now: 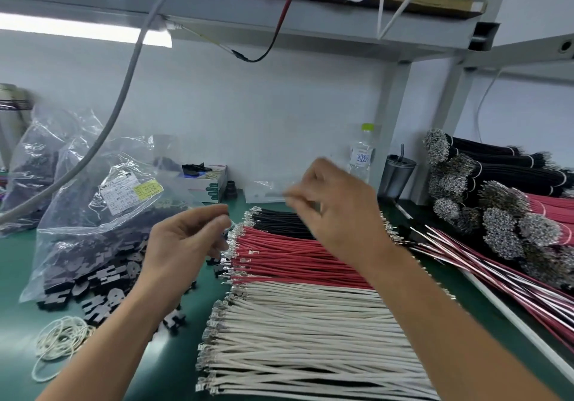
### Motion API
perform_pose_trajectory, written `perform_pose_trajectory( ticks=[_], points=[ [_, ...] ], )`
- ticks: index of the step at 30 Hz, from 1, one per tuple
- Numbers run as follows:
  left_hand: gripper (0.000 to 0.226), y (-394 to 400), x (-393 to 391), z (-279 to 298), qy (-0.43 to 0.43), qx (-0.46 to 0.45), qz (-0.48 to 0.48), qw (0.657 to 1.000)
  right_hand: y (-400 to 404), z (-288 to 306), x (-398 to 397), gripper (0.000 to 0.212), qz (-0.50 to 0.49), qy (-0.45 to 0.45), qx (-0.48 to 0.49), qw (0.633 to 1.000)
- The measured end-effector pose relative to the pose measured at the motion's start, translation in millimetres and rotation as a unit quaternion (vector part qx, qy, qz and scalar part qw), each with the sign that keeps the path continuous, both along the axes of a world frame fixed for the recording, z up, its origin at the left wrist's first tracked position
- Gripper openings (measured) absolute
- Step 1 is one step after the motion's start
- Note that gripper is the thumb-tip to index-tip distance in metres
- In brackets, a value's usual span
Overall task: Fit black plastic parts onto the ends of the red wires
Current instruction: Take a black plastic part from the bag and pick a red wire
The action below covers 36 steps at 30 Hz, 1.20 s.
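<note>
Below, red wires (289,254) in a flat row, metal-tipped; both hands' grip blurred, contents unclear.

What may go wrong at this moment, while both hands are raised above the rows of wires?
1. The right hand is blurred over the red wires; a low pass might disturb the row.
2. Loose black plastic parts lie beside the wire terminals; the left hand may push them under the wires.
3. The white wires lie against the red ones, so picking the wrong colour seems possible.
</note>
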<state>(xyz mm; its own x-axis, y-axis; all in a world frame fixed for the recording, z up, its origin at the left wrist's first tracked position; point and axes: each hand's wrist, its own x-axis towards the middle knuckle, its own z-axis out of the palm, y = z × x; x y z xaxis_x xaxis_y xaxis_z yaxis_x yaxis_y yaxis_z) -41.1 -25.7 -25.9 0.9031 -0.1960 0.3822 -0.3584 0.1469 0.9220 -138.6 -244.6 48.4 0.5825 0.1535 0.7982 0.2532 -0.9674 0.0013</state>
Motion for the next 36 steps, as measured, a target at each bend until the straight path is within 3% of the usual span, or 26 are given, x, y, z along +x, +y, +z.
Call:
perform_pose_trajectory(
  ticks=[4, 10, 24, 36],
  points=[
    [0.045, -14, -12, -8, -0.051, 0.087, -0.037, 0.994, 2, -50, -13, 0.013, 0.034, 0.055, 0.074, 0.995],
    [0.042, -17, -11, -12, -0.062, 0.111, -0.039, 0.991, 2, -72, -10, 0.014, 0.059, 0.082, 0.145, 0.984],
    [0.021, -20, -26, -4, 0.006, 0.037, -0.077, 0.996, 5, -69, -15, 0.01, 0.039, 0.089, 0.147, 0.984],
    [0.024, -18, -22, -8, -0.033, 0.144, -0.079, 0.986, 9, -66, -13, 0.01, 0.03, 0.152, 0.109, 0.982]
  ],
)
